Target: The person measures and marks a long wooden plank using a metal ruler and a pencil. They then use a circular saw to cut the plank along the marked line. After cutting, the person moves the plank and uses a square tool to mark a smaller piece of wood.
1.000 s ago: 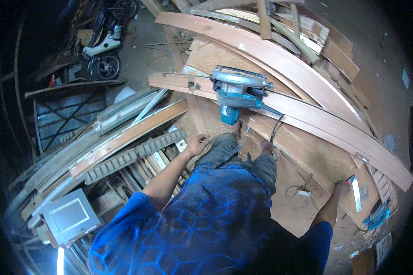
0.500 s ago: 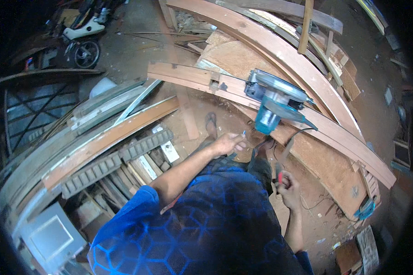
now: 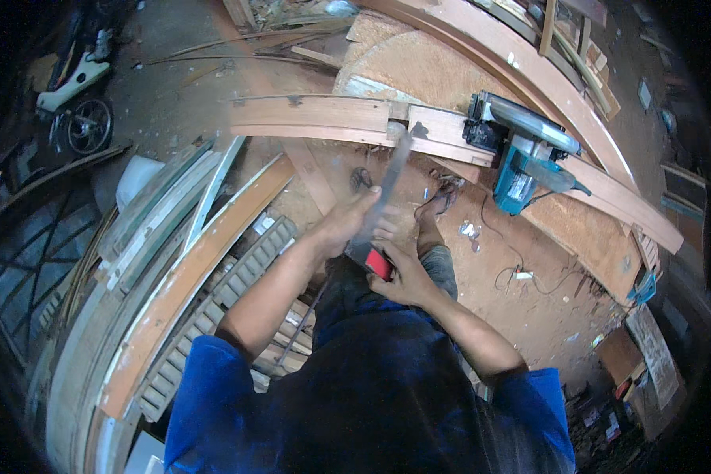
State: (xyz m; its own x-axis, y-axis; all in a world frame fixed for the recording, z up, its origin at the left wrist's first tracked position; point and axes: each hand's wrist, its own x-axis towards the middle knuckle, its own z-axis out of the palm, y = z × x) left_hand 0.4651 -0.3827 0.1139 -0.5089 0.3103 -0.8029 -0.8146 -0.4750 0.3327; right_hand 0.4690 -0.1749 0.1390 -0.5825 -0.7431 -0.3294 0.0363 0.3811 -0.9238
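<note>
My right hand (image 3: 399, 280) grips the red-and-black handle (image 3: 375, 261) of a long, flat metal tool (image 3: 387, 189), its blade angled up toward a pale plank (image 3: 324, 118) and blurred by motion. My left hand (image 3: 351, 221) is at the blade near the handle, fingers apart and slightly smeared; whether it presses on the blade is unclear. Beyond them, the plank has a notch (image 3: 397, 118) cut in it. A teal circular saw (image 3: 517, 174) rests on the plank to the right, its cable trailing down to the dirt floor (image 3: 482, 261).
Stacked boards (image 3: 189, 300) lie along my left, beside a white bundle (image 3: 138, 178) and a dark metal frame (image 3: 8, 261). A motorbike (image 3: 79, 110) stands at upper left. Curved timber (image 3: 490, 55) and offcuts lie beyond the plank; a loose board (image 3: 652, 355) is at lower right.
My right hand has brought the red-handled tool from the far right to the middle. My left hand has moved up to it. The saw appears farther right as the view shifted.
</note>
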